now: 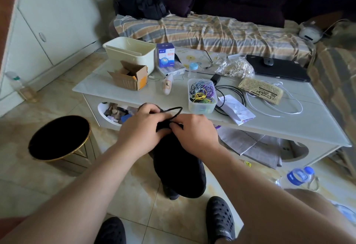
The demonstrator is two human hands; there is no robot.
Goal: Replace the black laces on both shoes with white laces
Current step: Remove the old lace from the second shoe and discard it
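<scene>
Both hands are working at the top of a black shoe (179, 162) held above the floor before the white table (308, 128). Left hand (142, 126) is gripping the shoe's top, right hand (194, 130) is pinching the black lace (173, 111), which loops upward. White laces (273, 109) are lying on the table.

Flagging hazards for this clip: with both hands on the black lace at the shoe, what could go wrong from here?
1. The black shoe is held in the air over the floor while the left hand and right hand both work the black lace; it might slip and drop.
2. The white lace lies loose near the table edge, among cables; it may snag or slide off when reached for.
</scene>
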